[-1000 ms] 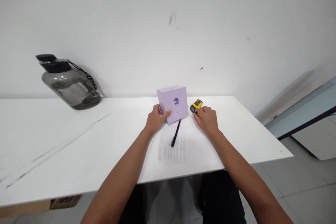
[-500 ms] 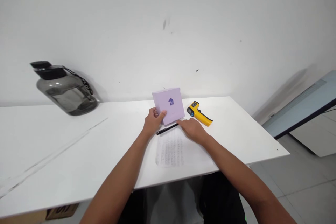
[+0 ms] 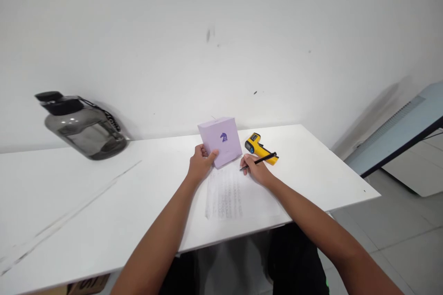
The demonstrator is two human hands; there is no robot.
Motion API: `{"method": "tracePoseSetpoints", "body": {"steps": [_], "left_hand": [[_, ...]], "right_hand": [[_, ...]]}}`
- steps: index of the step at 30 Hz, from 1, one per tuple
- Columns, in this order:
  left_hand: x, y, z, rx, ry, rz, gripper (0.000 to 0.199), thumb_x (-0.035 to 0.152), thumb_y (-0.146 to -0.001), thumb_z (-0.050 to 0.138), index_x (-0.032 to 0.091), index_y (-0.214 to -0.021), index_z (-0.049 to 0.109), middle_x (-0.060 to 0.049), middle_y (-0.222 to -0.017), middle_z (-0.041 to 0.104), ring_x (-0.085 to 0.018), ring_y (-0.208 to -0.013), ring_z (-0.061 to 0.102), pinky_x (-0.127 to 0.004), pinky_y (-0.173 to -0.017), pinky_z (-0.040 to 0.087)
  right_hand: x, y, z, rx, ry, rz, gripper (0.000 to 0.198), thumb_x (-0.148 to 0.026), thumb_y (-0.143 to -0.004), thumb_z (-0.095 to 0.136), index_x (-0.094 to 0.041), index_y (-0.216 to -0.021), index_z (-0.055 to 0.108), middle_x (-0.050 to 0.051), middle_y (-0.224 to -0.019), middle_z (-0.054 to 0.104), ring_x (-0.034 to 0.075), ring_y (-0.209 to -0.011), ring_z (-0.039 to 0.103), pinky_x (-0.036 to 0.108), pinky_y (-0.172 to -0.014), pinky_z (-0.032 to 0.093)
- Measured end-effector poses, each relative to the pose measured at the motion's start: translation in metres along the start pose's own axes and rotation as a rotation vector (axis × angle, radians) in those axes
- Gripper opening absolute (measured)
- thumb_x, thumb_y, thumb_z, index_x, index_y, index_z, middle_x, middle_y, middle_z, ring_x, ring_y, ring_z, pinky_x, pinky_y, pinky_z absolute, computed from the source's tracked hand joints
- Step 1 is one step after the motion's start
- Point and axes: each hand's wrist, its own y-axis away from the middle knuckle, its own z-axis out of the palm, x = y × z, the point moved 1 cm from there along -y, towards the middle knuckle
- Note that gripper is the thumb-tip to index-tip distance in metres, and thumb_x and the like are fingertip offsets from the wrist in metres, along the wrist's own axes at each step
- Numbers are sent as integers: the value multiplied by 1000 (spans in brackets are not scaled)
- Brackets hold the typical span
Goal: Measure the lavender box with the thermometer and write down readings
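Note:
A lilac box (image 3: 223,143) with a dark horse-head logo stands tilted on the table, its face toward me. My left hand (image 3: 202,162) is closed on its lower left side, thumb on the front. In my right hand (image 3: 255,169) a black pen (image 3: 266,158) is gripped, its tip pointing down and left, just below the box's lower right corner. Under both hands lies a sheet of paper (image 3: 226,198) covered with rows of handwriting, too blurred to read. A yellow infrared thermometer (image 3: 260,148) lies right behind the pen.
A large grey see-through water bottle (image 3: 88,131) with a black lid stands at the left by the wall. The white table (image 3: 155,203) ends at its right edge, beyond which a pale blue panel (image 3: 398,133) leans. A cardboard box (image 3: 88,284) shows below the table.
The pen, which was lying on the paper with my right fingers at its end, is now picked up and held in a writing grip. My left hand stays on the box.

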Motion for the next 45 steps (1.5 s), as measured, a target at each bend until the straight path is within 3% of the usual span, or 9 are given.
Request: {"method": "tracePoseSetpoints", "body": {"steps": [4,12,27,39,45], "left_hand": [[2,1,0,-9,-16,-25,64,61,-74,72,22,-120,50,-10,-112,68,-24,-103,65,-43,-93,50],[10,5,0,1,-37,-37,64,61,-75,72,22,-120,51,-11,-116,69,-26,-105,65,-44,-96,49],[14,7,0,1,-37,-34,66,63,-74,72,22,-122,52,-12,-117,69,-26,-102,66,-46,-94,50],[18,9,-1,2,-30,-36,66,63,-74,72,22,-122,52,-11,-113,69,-27,-103,66,-48,-97,50],[15,7,1,-9,-20,-35,69,64,-74,72,20,-123,50,-12,-115,68,-27,-105,65,-46,-95,50]], "right_hand": [[1,0,1,62,118,47,44,-56,-90,52,-21,-62,55,-2,-57,51,16,-59,49,28,-58,37],[1,-1,1,27,201,20,35,-47,-88,54,-20,-66,62,0,-65,60,18,-68,56,28,-64,41],[3,-3,-1,42,195,18,35,-48,-85,56,-20,-65,63,1,-65,63,17,-68,57,28,-64,42],[2,-2,-3,28,188,37,36,-49,-84,56,-21,-61,61,0,-59,56,17,-64,53,29,-61,40],[3,-1,-4,58,206,-5,37,-49,-87,54,-21,-63,62,1,-64,62,18,-68,58,29,-65,43]]}}
